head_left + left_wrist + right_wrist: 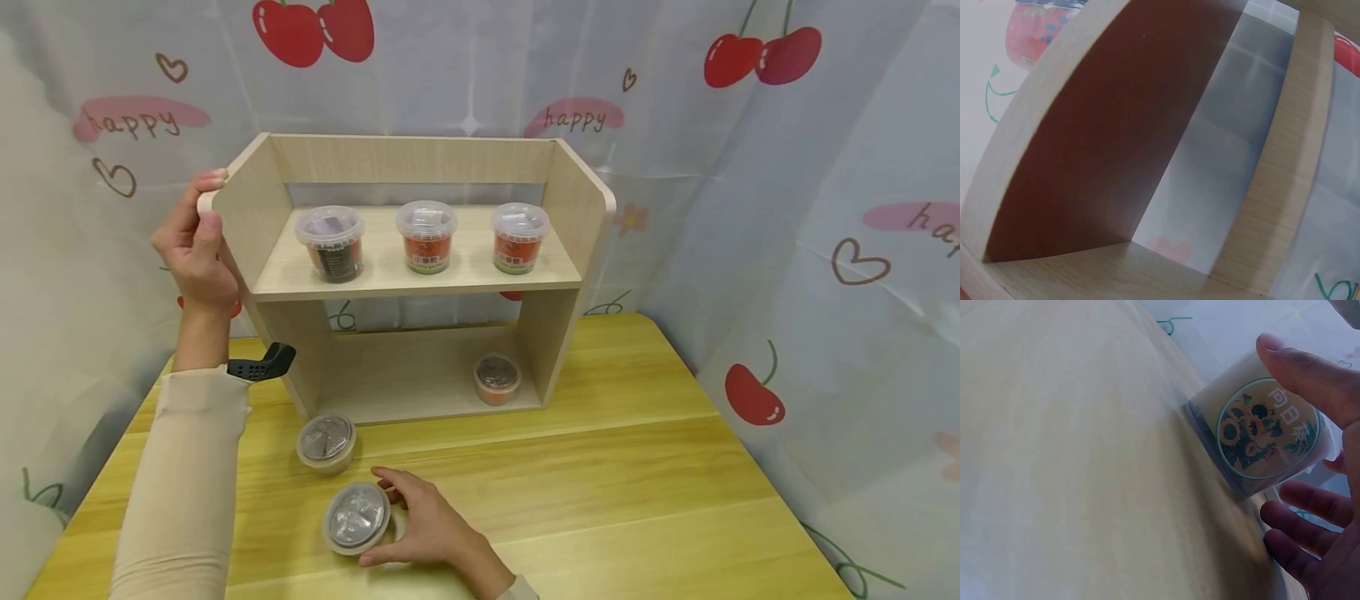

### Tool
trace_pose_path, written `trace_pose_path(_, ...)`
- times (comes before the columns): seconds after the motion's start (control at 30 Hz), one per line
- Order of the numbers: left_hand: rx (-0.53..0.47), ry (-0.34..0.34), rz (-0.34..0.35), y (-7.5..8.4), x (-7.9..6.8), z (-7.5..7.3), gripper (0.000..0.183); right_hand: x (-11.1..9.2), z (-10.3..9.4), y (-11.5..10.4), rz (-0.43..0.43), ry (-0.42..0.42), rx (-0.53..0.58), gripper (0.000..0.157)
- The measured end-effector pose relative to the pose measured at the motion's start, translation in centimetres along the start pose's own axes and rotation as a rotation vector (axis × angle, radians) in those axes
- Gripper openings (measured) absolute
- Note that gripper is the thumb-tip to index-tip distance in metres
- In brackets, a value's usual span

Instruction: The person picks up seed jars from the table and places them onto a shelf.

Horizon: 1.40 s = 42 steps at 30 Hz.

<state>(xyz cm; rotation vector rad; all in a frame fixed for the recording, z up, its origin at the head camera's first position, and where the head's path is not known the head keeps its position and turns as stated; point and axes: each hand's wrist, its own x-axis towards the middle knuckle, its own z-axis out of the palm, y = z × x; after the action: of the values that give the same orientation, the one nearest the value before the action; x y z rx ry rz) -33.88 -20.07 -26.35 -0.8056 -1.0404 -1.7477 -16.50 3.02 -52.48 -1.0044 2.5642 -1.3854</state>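
My left hand (197, 246) grips the front edge of the left side panel of a small wooden shelf unit (416, 292). That side panel (1085, 137) fills much of the left wrist view, with the hand out of sight there. On the table, my right hand (431, 521) is spread round the right side of a lidded plastic tub (357, 517), thumb in front and fingers behind. The right wrist view shows a sunflower label on this tub (1266, 428), the thumb over its side and several fingers apart from it. A second tub (327, 442) stands just behind it.
Three clear-lidded cups, left (332, 246), middle (426, 237) and right (519, 237), stand on the upper shelf. One more tub (497, 377) sits at the right of the lower level. Cherry-print sheeting (465, 75) surrounds the yellow wooden table (637, 483).
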Motion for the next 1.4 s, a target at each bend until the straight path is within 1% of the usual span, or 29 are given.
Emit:
trace_pose_path(0.27, 0.029, -0.003, -0.004, -0.05, -0.03, -0.02, 0.028, 0.08, 0.34, 0.05, -0.025, 0.007, -0.036, 0.100)
trace_pose_path(0.7, 0.052, 0.016, 0.002, 0.16, 0.02, 0.07, 0.028, 0.24, 0.51, -0.25, -0.028, -0.001, -0.090, 0.098)
trace_pose_path(0.87, 0.068, 0.018, 0.008, 0.11, 0.05, -0.03, 0.029, 0.36, 0.51, -0.32, -0.036, -0.006, -0.083, 0.097)
trace_pose_path(1.17, 0.032, 0.015, 0.004, 0.10, 0.09, 0.26, 0.030, 0.55, 0.64, -0.48, -0.021, -0.001, -0.070, 0.092)
trace_pose_path(1.27, 0.032, 0.014, 0.001, 0.09, 0.03, 0.25, 0.030, 0.58, 0.68, -0.45, -0.017, 0.002, -0.053, 0.091)
trace_pose_path(1.4, 0.038, 0.020, -0.003, 0.13, -0.05, 0.22, 0.030, 0.57, 0.70, -0.18, 0.002, 0.014, -0.002, 0.090)
